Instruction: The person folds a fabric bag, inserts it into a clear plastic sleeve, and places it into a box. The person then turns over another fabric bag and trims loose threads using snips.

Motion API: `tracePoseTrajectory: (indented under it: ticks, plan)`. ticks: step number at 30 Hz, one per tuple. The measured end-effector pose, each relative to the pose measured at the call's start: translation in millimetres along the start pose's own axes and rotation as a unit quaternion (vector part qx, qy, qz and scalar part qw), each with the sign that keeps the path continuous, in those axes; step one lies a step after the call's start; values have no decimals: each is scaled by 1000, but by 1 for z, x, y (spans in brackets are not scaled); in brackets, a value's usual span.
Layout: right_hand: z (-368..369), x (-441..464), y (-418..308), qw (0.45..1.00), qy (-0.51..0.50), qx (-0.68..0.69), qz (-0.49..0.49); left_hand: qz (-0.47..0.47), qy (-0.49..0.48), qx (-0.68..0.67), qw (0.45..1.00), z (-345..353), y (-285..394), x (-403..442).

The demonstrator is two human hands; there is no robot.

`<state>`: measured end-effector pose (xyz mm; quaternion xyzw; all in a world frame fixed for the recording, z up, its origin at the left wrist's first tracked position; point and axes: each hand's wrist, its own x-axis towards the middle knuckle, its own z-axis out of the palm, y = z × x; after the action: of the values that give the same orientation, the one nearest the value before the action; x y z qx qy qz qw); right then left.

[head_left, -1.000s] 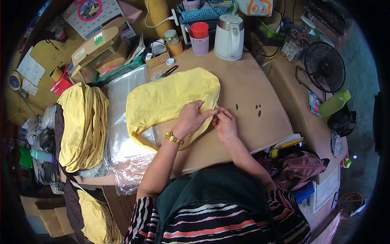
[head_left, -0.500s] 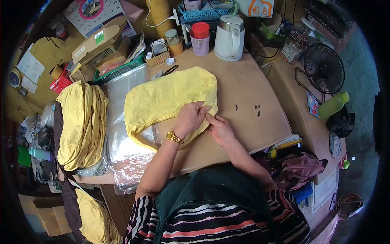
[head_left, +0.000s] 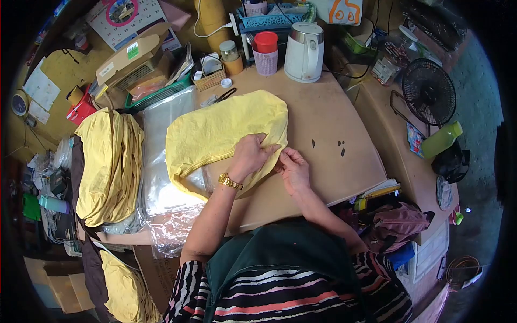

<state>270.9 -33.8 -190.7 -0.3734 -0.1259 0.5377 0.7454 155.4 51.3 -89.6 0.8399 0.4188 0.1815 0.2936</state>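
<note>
Yellow cloth, mid-frame on table, is gripped nr its R edge by L hand; that edge is pinched by R hand. Edge work judged unfinished, amt left can't be told. Yellow pile is stacked mid-left.

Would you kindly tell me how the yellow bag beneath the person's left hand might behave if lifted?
The yellow bag would probably sag and fold, as its cloth is visibly creased and soft-looking. It is likely light for its size, since the cloth looks thin. It seems unlikely to roll, as it lies spread out.
</note>
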Motion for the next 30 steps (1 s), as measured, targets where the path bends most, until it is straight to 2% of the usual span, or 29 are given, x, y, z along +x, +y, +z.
tracePoseTrajectory:
  ticks: [5, 7, 10, 15, 17, 19, 22, 26, 30]
  plan:
    - [2, 1, 0, 998, 38, -47, 27, 9, 23, 3, 1000, 7, -5, 1]
    - [-2, 5, -3, 996, -4, -79, 49, 18, 28, 16, 999, 7, -4, 0]
    - [-3, 8, -8, 994, -7, -96, 58, 32, 35, 31, 998, 10, -3, -3]
    - [1, 5, -14, 996, 2, -67, 58, 11, 10, 12, 1000, 0, 2, -1]
    - [1, 3, -16, 997, 13, -40, 59, 19, 49, -4, 999, -1, -4, 2]
    - [-4, 2, -21, 994, 62, -32, 88, 1, 45, -13, 999, -13, -6, 6]
    - [-3, -3, -25, 994, 27, -11, 104, -14, 43, -30, 999, -17, -12, 9]
    - [11, 3, -22, 996, 1, 12, 93, 21, 21, -6, 1000, -9, -11, 5]
    - [5, 12, -18, 996, -19, -37, 79, 40, 23, 22, 999, -5, -14, 5]
